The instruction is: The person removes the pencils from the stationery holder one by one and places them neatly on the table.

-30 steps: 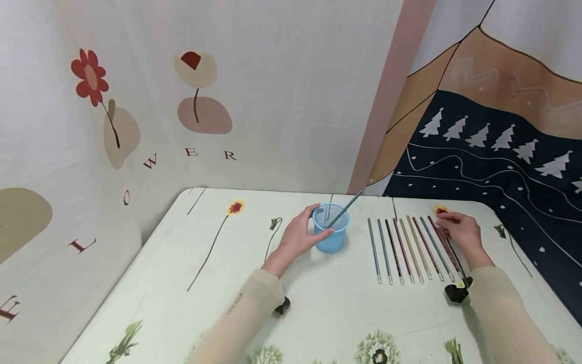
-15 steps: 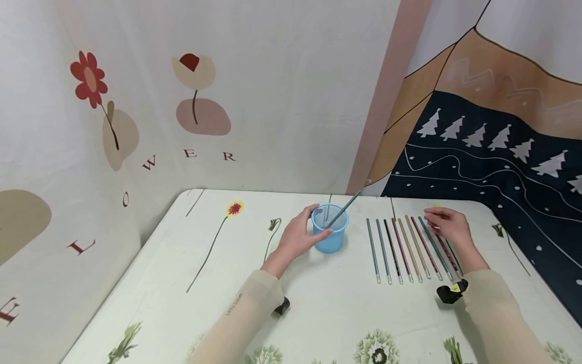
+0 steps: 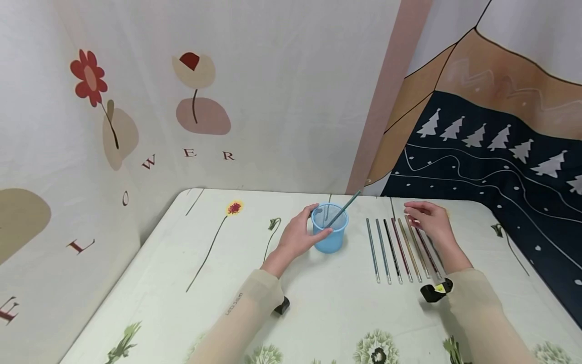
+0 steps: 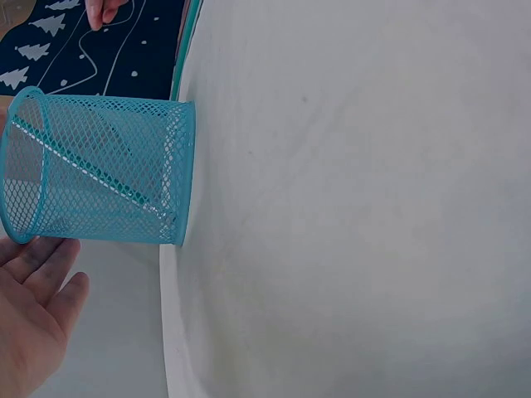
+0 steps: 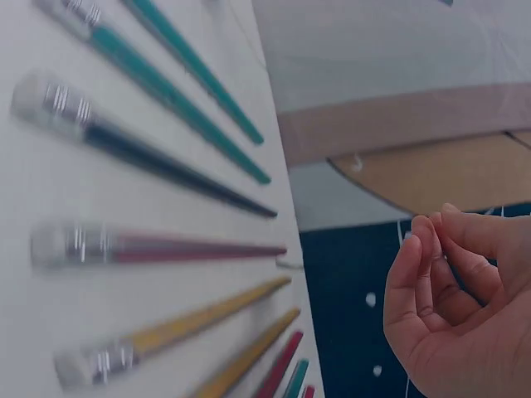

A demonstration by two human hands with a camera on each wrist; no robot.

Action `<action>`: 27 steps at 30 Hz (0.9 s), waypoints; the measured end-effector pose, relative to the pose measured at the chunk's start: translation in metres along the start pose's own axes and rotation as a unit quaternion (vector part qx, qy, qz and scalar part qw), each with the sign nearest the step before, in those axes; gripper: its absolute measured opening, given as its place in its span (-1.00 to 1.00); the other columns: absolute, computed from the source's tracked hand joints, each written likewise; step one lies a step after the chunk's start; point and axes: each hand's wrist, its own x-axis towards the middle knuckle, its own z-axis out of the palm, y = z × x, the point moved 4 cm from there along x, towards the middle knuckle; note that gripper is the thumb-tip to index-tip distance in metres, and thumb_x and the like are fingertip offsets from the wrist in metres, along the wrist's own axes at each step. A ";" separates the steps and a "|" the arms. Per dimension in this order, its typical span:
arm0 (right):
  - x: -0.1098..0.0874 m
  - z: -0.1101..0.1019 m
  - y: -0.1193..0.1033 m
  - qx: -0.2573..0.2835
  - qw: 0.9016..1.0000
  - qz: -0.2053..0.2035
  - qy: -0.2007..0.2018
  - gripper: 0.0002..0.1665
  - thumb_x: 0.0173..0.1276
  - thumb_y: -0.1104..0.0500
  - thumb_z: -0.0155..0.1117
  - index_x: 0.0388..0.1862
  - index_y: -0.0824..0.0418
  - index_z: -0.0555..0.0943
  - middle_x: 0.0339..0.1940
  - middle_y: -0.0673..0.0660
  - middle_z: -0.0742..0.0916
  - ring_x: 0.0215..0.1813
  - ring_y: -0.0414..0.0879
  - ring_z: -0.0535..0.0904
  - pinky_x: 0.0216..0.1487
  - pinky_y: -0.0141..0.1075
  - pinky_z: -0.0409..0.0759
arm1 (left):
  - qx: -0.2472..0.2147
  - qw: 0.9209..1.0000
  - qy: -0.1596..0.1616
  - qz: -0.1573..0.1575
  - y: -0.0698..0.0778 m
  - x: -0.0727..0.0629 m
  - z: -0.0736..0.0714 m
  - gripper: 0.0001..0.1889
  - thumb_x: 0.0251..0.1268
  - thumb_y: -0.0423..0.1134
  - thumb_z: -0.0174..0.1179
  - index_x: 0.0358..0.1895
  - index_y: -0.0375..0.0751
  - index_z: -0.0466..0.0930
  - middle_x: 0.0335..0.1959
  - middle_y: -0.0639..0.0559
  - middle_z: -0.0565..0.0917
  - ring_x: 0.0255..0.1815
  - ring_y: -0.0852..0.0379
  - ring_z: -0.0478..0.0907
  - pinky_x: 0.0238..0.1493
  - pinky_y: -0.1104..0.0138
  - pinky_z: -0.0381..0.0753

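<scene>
My left hand [image 3: 300,233] holds a blue mesh pencil cup [image 3: 328,241], thumb in front and fingers at the far side. The cup stands upright, with a teal pencil [image 3: 348,208] leaning out of its rim. The left wrist view shows that pencil [image 4: 87,170] through the mesh. Several pencils lie side by side on the table, among them a black pencil [image 3: 393,251], a red pencil [image 5: 199,247] and a gold pencil [image 3: 410,247]. My right hand [image 3: 432,222] hovers over the row's far right ends, loosely bent, with nothing visible between thumb and fingers. It hides the rightmost pencils.
A white table cover [image 3: 336,303] with printed flowers lies under everything. Curtains stand behind it, a pale one [image 3: 282,101] and a dark patterned one [image 3: 477,167] at right. Black wrist cameras [image 3: 437,290] sit at both wrists.
My right hand has moved left along the row of pencils, from its right end towards the gold and red ones. The left hand and the cup have not moved.
</scene>
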 end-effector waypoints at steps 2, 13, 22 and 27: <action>-0.005 0.007 -0.010 0.005 1.000 -0.004 -0.003 -0.61 0.49 0.12 0.21 0.14 0.37 0.59 -0.40 -0.36 0.66 -0.32 -0.41 0.62 -0.28 -0.59 0.67 | 0.000 1.000 0.001 -0.001 0.000 0.000 0.000 -0.15 0.21 0.21 0.31 0.51 -0.01 0.22 0.44 -0.05 0.46 0.43 -0.09 0.44 0.37 -0.04 0.51; -0.007 0.039 -0.024 0.013 0.999 -0.001 -0.043 -0.49 0.49 0.09 0.20 0.26 0.40 0.50 -0.37 -0.35 0.64 -0.27 -0.42 0.61 -0.18 -0.57 0.69 | -0.002 1.000 -0.001 0.001 0.001 0.000 0.000 -0.15 0.22 0.21 0.31 0.51 -0.02 0.22 0.44 -0.06 0.47 0.43 -0.10 0.44 0.37 -0.03 0.51; -0.009 0.066 -0.031 0.023 0.997 -0.005 -0.068 -0.50 0.50 0.09 0.20 0.29 0.35 0.50 -0.20 -0.24 0.66 -0.22 -0.47 0.61 -0.12 -0.59 0.68 | -0.006 1.000 0.000 0.000 0.000 0.000 0.000 -0.15 0.21 0.22 0.31 0.51 -0.01 0.22 0.44 -0.05 0.47 0.42 -0.09 0.44 0.36 -0.03 0.52; -0.013 0.081 -0.036 0.033 0.995 0.001 -0.092 -0.46 0.49 0.02 0.21 0.33 0.25 0.48 0.07 0.03 0.70 -0.14 -0.46 0.62 -0.01 -0.53 0.69 | -0.008 1.000 0.002 0.007 -0.001 0.000 0.000 -0.15 0.21 0.22 0.30 0.51 -0.02 0.23 0.43 -0.07 0.47 0.41 -0.10 0.45 0.35 -0.04 0.53</action>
